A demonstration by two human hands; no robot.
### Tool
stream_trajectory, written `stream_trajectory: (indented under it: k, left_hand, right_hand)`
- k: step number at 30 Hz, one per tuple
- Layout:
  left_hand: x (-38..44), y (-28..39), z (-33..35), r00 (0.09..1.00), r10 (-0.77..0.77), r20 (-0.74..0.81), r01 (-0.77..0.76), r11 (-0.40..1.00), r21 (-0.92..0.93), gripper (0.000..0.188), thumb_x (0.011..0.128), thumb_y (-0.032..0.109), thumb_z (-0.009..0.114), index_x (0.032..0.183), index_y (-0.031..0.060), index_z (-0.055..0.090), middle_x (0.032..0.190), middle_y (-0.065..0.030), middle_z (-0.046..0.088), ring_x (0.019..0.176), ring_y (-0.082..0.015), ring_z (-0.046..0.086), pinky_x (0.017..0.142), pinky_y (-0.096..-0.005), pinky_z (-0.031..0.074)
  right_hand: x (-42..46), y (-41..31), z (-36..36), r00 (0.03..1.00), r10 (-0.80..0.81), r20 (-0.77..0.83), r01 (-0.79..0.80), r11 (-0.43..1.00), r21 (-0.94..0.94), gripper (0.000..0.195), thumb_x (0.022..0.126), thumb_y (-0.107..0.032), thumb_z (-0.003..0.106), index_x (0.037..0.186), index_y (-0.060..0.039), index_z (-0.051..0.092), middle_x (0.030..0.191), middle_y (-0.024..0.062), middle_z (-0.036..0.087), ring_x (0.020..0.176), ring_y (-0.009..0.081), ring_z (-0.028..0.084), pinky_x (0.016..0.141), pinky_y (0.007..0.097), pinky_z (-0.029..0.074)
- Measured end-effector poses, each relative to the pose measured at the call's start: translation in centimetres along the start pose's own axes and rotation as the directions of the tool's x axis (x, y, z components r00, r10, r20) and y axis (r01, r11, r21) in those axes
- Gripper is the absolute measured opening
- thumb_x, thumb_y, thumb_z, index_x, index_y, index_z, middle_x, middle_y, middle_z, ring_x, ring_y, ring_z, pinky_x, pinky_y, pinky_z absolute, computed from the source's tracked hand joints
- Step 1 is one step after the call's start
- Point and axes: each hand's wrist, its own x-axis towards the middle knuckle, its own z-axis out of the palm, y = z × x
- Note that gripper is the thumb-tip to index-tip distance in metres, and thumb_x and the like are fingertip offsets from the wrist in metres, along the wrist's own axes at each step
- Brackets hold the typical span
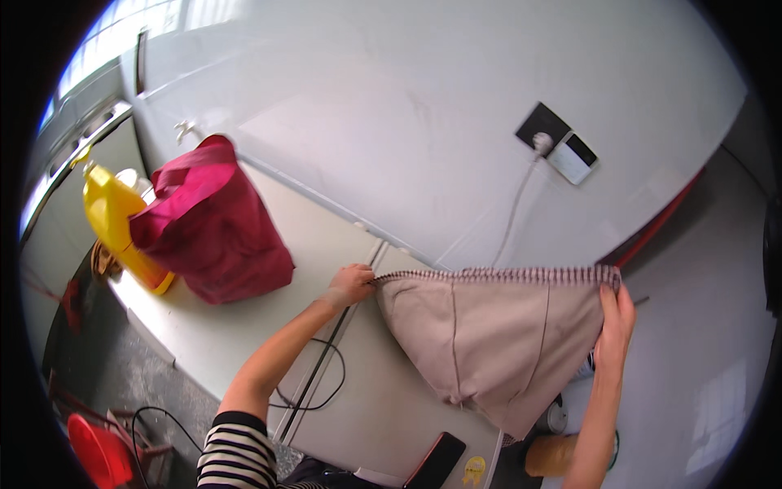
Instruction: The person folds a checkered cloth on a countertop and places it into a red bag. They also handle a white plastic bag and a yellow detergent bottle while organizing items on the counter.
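Observation:
A beige cloth piece with seams and a checked top band (495, 342) is stretched between my two hands above the table (391, 397). My left hand (353, 285) grips the band's left end. At its right end, my right hand (616, 318) holds the band between thumb and fingers. The cloth hangs in folds below the band and narrows toward the table's near right corner. Part of the tabletop and some items at the right are hidden behind it. A dark phone (437, 461) lies near the table's front edge.
A magenta fabric bag (226, 238) and a yellow plastic jug (116, 208) stand on the left of the table. A black cable (342, 373) loops over the table joint. A white plug (542, 143) sits in a wall socket. A red basin (101, 452) is at lower left.

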Motion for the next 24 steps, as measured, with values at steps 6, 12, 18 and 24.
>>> stream_trajectory:
  k: [6, 12, 18, 24]
  left_hand:
    - [0.3, 11.8, -7.2, 0.984, -0.112, -0.141, -0.020, 0.708, -0.705, 0.023, 0.092, 0.026, 0.054, 0.085, 0.0042, 0.057, 0.072, 0.0008, 0.053, 0.069, -0.0095, 0.052, 0.060, -0.0268, 0.044]
    - [-7.9, 20.5, -6.1, 0.941, -0.079, 0.329, 0.315, -0.156, -0.936, 0.020, 0.091, 0.016, 0.056, 0.109, 0.0062, 0.055, 0.102, -0.0004, 0.060, 0.092, -0.0077, 0.055, 0.083, -0.0241, 0.045]
    - [-7.5, 21.2, -6.3, 0.980, -0.156, 0.125, 0.058, -0.379, -0.924, 0.023, 0.088, 0.008, 0.055, 0.110, 0.0059, 0.047, 0.101, -0.0038, 0.059, 0.089, -0.0122, 0.059, 0.077, -0.0278, 0.050]
    - [-7.4, 24.1, -5.6, 0.972, -0.233, 0.027, -0.016, -0.180, -0.984, 0.064, 0.087, 0.001, 0.052, 0.143, 0.0081, 0.021, 0.104, -0.0069, 0.057, 0.093, -0.0158, 0.059, 0.083, -0.0305, 0.050]
  right_hand:
    - [7.5, 4.0, -6.2, 0.844, -0.420, -0.334, 0.219, 0.837, -0.501, 0.033, 0.089, -0.027, 0.058, 0.070, -0.0031, 0.045, 0.061, -0.0024, 0.033, 0.061, 0.0085, 0.029, 0.051, 0.0290, 0.031]
    - [1.4, 5.0, 0.5, 0.982, -0.163, -0.099, 0.101, 0.886, -0.452, 0.040, 0.086, -0.027, 0.063, 0.069, 0.0001, 0.040, 0.060, 0.0040, 0.029, 0.059, 0.0093, 0.030, 0.049, 0.0300, 0.031]
    - [-9.2, 4.8, 7.0, 0.991, -0.070, 0.111, 0.106, 0.925, -0.364, 0.025, 0.087, -0.022, 0.062, 0.082, 0.0000, 0.050, 0.063, 0.0117, 0.048, 0.056, 0.0147, 0.042, 0.052, 0.0317, 0.041]
    - [-13.5, 7.5, 8.6, 1.000, -0.004, 0.011, 0.006, 0.992, -0.127, 0.020, 0.090, -0.018, 0.060, 0.090, 0.0012, 0.056, 0.070, 0.0051, 0.058, 0.065, 0.0123, 0.052, 0.060, 0.0275, 0.044]
